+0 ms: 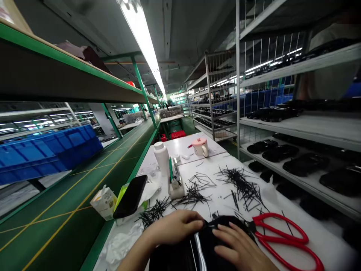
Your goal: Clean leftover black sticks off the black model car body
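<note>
Head view: glossy, rounded black piece low on the white desk; left hand curled over it, finger closure unclear; right hand flat on it, fingers apart. Beside, red-looped scissors; farther, thin black strips, smooth white bottle.

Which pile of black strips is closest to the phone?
The leftmost pile, just right of the phone; the middle pile and right pile lie farther.
</note>
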Tool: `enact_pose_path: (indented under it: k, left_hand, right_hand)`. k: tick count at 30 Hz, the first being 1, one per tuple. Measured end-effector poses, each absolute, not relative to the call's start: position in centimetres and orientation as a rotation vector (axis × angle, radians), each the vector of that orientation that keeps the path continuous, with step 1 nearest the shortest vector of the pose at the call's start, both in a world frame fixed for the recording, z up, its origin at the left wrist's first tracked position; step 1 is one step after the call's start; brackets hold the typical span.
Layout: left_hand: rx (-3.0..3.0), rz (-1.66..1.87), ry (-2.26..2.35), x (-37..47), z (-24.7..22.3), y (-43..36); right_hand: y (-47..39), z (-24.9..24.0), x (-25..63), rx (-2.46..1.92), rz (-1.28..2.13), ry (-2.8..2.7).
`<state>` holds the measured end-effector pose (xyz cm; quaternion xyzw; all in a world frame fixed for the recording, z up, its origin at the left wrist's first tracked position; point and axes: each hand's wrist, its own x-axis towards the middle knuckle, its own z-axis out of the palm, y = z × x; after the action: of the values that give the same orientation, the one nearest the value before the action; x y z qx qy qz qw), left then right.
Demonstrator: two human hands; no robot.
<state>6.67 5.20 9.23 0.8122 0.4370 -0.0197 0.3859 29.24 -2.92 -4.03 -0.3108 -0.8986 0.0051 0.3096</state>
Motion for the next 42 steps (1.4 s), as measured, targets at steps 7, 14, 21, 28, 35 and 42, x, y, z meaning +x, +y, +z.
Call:
enact_pose_path:
  k: [7,14,21,28,35,42]
  left_hand:
    - [2.013,-0.082,1.07,7.4,9.1,5.0]
    - [2.048,-0.053,1.062,7.0,9.1,3.6]
    - [1.921,0.354,0.939,5.1,9.9,3.8]
    - [2.123,0.804,0.931,3.6,12.4,-0.2]
    - [2.24,0.852,0.96,2.1,13.7,-2.3]
    - [2.186,0.928,0.74,-0.2,14.2,-1.5]
  right_hand:
    - [-5.0,-0.5,32.9,-1.27,0.402,-2.337]
    - [-1.5,3.2,34.4,-1.043,0.843,-2.34]
    - [-0.3,9.0,31.9,-0.895,1.117,-1.999]
    - [-0.1,10.3,26.6,-0.542,1.358,-1.697]
    - [-1.4,11.3,23.0,-0.477,1.091,-1.779]
    - [-1.3,11.5,22.4,-0.38,0.85,-1.904]
